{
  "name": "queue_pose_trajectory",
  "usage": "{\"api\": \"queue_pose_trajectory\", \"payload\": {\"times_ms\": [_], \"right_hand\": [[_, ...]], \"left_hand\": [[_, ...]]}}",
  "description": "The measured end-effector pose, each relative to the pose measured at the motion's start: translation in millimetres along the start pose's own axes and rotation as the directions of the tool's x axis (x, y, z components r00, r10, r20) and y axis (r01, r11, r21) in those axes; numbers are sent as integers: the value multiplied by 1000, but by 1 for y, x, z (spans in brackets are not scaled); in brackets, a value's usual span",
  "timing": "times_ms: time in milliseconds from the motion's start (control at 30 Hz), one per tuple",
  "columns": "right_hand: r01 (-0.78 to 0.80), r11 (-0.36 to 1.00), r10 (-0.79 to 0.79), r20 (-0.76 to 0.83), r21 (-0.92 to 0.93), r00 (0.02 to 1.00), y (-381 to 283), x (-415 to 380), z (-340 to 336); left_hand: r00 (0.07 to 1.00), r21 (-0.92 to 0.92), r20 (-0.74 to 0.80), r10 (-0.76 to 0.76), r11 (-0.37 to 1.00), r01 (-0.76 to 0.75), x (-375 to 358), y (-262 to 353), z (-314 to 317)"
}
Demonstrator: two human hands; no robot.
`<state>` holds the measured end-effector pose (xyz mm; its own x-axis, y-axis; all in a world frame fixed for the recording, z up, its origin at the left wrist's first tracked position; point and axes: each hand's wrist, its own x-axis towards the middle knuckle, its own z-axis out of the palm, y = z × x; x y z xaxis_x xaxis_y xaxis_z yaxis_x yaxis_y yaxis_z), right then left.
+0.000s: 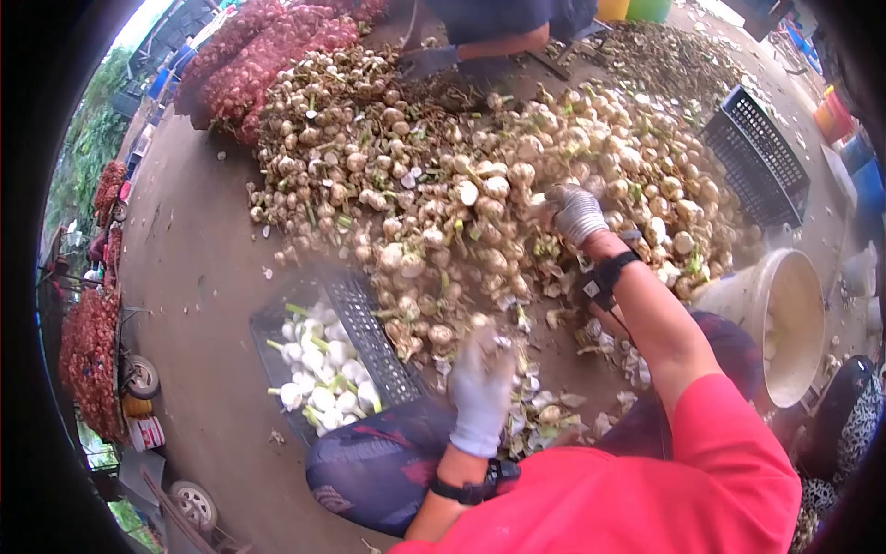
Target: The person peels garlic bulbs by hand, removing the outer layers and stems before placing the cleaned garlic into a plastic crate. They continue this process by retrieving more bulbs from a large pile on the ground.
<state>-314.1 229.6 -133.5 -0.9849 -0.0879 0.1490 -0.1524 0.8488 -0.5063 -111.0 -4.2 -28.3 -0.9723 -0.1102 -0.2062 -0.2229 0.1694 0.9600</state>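
Observation:
My right hand (pixel 574 213), in a grey-white glove, reaches over the heap of garlic bulbs (pixel 489 222) with its fingers curled round a pale garlic bulb (pixel 539 198), mostly hidden by the glove. My left hand (pixel 484 388), gloved too, is raised above my lap near the front edge of the heap, its fingers smeared by motion. Left of it, a black crate (pixel 374 337) holds peeled white garlic with short green stems (pixel 323 365). Loose skins and scraps (pixel 544 415) lie on the floor between my legs.
A white bucket (pixel 803 323) leans at my right. Beyond the heap stands a black crate (pixel 757 157), and red net sacks of garlic (pixel 277 55) are at the far left. Another person's gloved hand (pixel 429 62) works at the far side. Wheeled carts line the left.

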Motion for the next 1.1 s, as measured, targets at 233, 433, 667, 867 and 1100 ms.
{"api": "queue_pose_trajectory", "payload": {"times_ms": [233, 433, 667, 867, 1100], "right_hand": [[-398, 211, 11, 404, 893, 914, -125, -172, -105], [-493, -136, 195, 511, 860, 837, -170, -239, -124], [-439, 162, 146, 418, 884, 897, -180, -253, -131], [-198, 516, 5, 229, 833, 974, -186, -257, -125], [-240, 771, 116, 240, 589, 964, -186, -268, -126]], "left_hand": [[952, -371, 285, 114, 928, 0, -26, 1, 10], [901, -154, 178, 396, 915, -372, -69, 28, 10], [780, 81, 272, 564, 794, -602, -98, 38, -12], [912, -511, 377, 162, 858, 59, -104, 30, -20], [785, -570, 590, -190, 590, 572, -96, 28, -21]]}}
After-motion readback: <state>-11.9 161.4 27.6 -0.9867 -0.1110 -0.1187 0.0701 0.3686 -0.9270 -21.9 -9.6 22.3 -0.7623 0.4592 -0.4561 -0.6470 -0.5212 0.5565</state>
